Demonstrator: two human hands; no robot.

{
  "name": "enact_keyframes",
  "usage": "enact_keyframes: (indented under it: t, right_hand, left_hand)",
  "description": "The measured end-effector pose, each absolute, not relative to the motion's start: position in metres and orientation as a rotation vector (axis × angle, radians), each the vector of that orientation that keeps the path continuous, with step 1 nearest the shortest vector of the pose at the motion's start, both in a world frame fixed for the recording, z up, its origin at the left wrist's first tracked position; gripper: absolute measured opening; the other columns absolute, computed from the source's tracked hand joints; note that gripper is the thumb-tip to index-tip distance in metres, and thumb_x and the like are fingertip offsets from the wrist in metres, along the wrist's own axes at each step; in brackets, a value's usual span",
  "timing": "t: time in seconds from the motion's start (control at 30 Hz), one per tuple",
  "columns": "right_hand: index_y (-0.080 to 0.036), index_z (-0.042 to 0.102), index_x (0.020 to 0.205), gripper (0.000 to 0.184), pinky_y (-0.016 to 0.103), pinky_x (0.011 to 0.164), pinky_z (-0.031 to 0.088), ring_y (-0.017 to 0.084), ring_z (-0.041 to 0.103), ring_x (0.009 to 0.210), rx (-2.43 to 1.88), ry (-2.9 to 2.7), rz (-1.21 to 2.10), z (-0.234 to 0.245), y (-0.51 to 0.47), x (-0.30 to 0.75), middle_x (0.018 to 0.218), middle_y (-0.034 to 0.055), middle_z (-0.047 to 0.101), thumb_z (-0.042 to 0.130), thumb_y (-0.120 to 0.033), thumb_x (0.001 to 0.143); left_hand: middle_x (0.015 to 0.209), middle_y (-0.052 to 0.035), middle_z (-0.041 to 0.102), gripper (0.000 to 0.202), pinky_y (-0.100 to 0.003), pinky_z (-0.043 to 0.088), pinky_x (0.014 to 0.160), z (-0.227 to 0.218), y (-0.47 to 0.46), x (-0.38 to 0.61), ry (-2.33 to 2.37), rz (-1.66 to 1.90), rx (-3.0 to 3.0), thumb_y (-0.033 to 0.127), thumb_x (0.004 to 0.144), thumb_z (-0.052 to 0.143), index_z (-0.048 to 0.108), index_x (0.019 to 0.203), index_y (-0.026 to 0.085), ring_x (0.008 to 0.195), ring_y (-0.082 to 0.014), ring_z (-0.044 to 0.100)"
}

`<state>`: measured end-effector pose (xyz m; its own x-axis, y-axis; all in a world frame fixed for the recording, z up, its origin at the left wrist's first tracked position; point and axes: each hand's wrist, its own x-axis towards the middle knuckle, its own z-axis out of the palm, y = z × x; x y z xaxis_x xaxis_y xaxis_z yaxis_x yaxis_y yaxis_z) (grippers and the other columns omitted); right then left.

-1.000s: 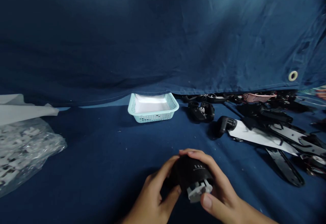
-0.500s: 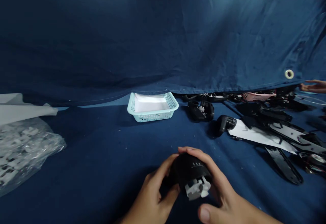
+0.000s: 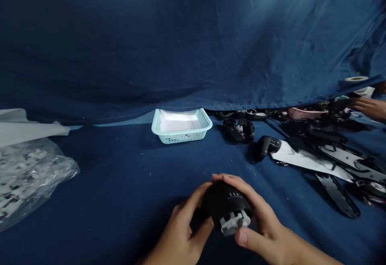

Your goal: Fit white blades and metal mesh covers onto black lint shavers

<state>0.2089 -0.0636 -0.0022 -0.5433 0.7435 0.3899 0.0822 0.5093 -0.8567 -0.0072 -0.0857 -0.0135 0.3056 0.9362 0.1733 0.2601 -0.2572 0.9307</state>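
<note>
Basket (image 3: 182, 136) stands by curtain (image 3: 181, 56), beyond held black part (image 3: 226, 200).

A basket (image 3: 182, 132) stands on the counter (image 3: 120, 180), at the lower edge of the hanging cloth (image 3: 181, 48); a sheet (image 3: 180, 122) lies inside it. To the left is a bag (image 3: 56, 173), to the right many device parts (image 3: 307, 158). Nearer, the housing (image 3: 226, 200) is between the left hand (image 3: 181, 229) and right hand (image 3: 268, 229).
</note>
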Motion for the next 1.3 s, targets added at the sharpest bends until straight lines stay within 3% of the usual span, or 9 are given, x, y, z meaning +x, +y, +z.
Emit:
enact_keyframes:
  t: [0.23,0.43,0.6,0.83,1.13,1.3]
  right_hand:
    - [-0.029,0.036,0.147,0.081,0.054,0.111,0.037,0.037,0.042,0.137,-0.633,-1.961,0.965,-0.001,-0.061,0.208,0.149,0.0147,0.046,0.066,-0.061,0.079]
    - [-0.028,0.043,0.141,0.057,0.053,0.109,0.040,0.035,0.046,0.134,-0.671,-1.917,0.981,0.002,-0.065,0.205,0.143,0.0138,0.051,0.058,-0.049,0.089]
    - [-0.030,0.042,0.140,0.057,0.051,0.109,0.040,0.034,0.046,0.134,-0.698,-1.915,0.975,0.006,-0.066,0.201,0.144,0.0127,0.050,0.058,-0.050,0.090]
    - [-0.029,0.046,0.136,0.050,0.043,0.102,0.049,0.029,0.057,0.122,-0.625,-1.923,0.764,0.012,-0.067,0.195,0.130,0.0111,0.059,0.058,-0.047,0.090]
    - [-0.030,0.040,0.142,0.066,0.050,0.106,0.044,0.034,0.050,0.130,-0.637,-1.966,0.801,0.002,-0.067,0.202,0.141,0.0114,0.053,0.061,-0.057,0.085]
    - [-0.029,0.045,0.138,0.057,0.046,0.102,0.049,0.031,0.056,0.124,-0.615,-1.990,0.742,0.010,-0.064,0.202,0.134,0.0106,0.060,0.061,-0.051,0.088]
  left_hand:
    - [0.138,-0.0094,0.058,0.053,-0.043,0.050,0.104,-0.015,-0.086,-0.007,1.097,1.011,1.731,0.022,0.090,0.058,0.045,0.141,0.027,0.125,-0.0273,0.057]
    - [0.134,-0.0085,0.061,0.052,-0.041,0.052,0.102,-0.018,-0.083,-0.008,1.060,1.080,1.828,0.024,0.090,0.058,0.047,0.140,0.029,0.120,-0.0271,0.061]
    - [0.137,-0.0088,0.059,0.052,-0.040,0.052,0.102,-0.016,-0.085,-0.008,1.097,1.023,1.797,0.023,0.090,0.058,0.045,0.141,0.028,0.122,-0.0258,0.060]
    - [0.136,-0.0056,0.060,0.053,-0.038,0.054,0.100,-0.023,-0.084,-0.009,1.049,1.077,1.860,0.024,0.091,0.057,0.043,0.141,0.033,0.116,-0.0246,0.064]
    - [0.137,-0.0047,0.060,0.051,-0.038,0.052,0.102,-0.020,-0.086,-0.007,1.077,1.038,1.829,0.024,0.091,0.058,0.045,0.140,0.033,0.122,-0.0245,0.060]
    - [0.137,-0.0017,0.060,0.054,-0.036,0.053,0.101,-0.021,-0.084,-0.008,1.037,1.094,1.906,0.022,0.092,0.057,0.041,0.140,0.039,0.117,-0.0220,0.063]
